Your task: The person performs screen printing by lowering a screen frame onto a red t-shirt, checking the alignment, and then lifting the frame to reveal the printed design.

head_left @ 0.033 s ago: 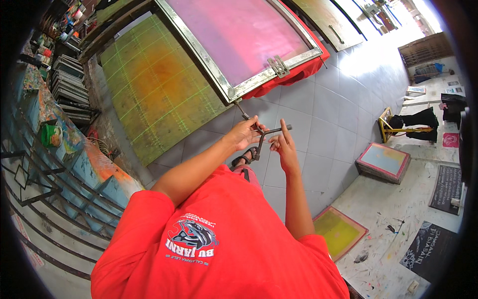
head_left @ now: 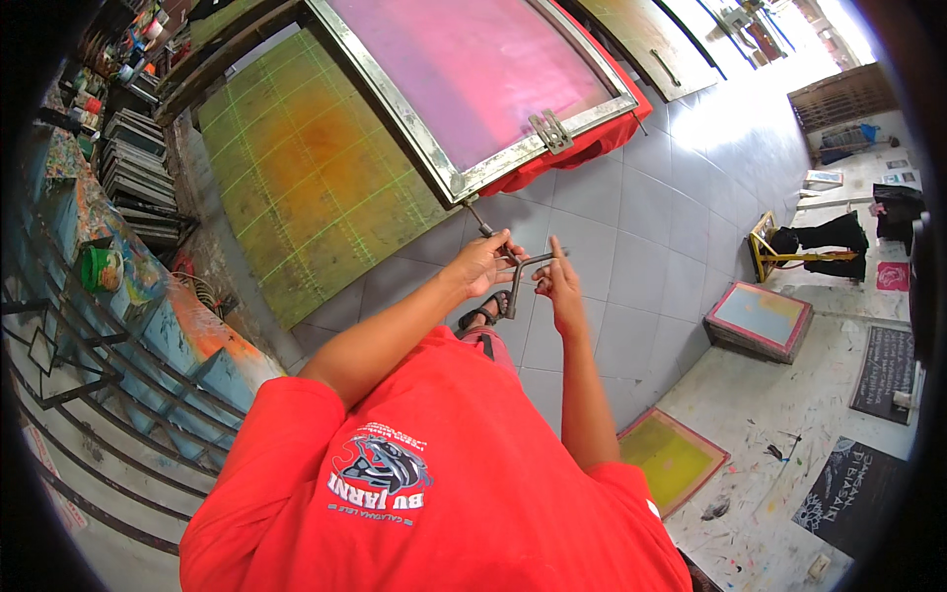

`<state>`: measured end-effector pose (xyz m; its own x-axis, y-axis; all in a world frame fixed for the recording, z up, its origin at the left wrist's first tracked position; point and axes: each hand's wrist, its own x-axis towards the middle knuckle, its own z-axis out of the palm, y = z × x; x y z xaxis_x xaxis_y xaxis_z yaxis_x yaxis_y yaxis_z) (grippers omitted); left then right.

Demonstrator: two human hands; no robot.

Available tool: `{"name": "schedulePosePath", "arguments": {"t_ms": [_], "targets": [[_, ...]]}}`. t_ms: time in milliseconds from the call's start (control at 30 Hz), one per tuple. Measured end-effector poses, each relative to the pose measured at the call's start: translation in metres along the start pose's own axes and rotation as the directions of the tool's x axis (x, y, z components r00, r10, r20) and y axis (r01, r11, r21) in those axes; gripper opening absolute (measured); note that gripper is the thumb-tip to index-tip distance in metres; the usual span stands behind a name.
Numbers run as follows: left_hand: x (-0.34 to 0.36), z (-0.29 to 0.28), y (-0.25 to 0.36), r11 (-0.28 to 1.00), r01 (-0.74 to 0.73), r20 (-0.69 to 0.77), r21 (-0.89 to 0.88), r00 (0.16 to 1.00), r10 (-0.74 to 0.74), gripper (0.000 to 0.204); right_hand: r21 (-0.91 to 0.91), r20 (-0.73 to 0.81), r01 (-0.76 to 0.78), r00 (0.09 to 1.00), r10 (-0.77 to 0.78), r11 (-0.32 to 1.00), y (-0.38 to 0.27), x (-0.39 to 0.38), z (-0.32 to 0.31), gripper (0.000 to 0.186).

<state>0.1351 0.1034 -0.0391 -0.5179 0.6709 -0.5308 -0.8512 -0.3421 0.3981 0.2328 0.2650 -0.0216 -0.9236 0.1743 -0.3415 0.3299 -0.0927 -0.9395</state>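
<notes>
Head view: a dark three-armed wrench sits near a metal frame's near corner. The left hand curls around its shaft; the right hand, loosely open, touches the right bar. Probably stiff, weighty, sturdy metal, best gripped by its bars.

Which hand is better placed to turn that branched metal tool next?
Probably the right hand: its raised finger is at the outer arm of the metal tool, where pushing should give leverage. The left hand holds nearer the tool's centre.
</notes>
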Motion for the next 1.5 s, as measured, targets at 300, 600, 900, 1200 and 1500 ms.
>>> {"name": "schedulePosePath", "arguments": {"t_ms": [300, 600, 900, 1200, 1500], "targets": [[0.0, -0.01, 0.003, 0.971, -0.122, -0.087, 0.207, 0.986, 0.143, 0.027, 0.053, 0.45, -0.414, 0.822, 0.348, 0.909, -0.012, -0.04, 0.04, 0.04], [0.009, 0.0, -0.001, 0.996, 0.004, -0.044, -0.092, 0.999, -0.008, 0.032, 0.668, 0.484, -0.517, 0.848, 0.216, 0.534, -0.014, -0.047, 0.023, 0.042], [-0.001, 0.009, 0.002, 0.998, 0.027, -0.098, 0.058, 0.995, -0.021, 0.031, -0.603, -0.042, 0.042, 0.996, -0.085, 0.796, 0.079, 0.019, -0.017, 0.051], [-0.017, -0.006, 0.027, 0.913, 0.113, -0.163, 0.392, 0.985, -0.052, 0.027, 0.263, 0.554, -0.379, 0.812, 0.183, 0.887, -0.003, -0.028, 0.035, 0.051], [-0.017, 0.003, 0.002, 0.954, 0.016, -0.225, 0.299, 0.973, 0.054, 0.022, -0.6, 0.333, -0.123, 0.86, 0.387, 0.791, 0.021, -0.004, 0.036, 0.053]]}}
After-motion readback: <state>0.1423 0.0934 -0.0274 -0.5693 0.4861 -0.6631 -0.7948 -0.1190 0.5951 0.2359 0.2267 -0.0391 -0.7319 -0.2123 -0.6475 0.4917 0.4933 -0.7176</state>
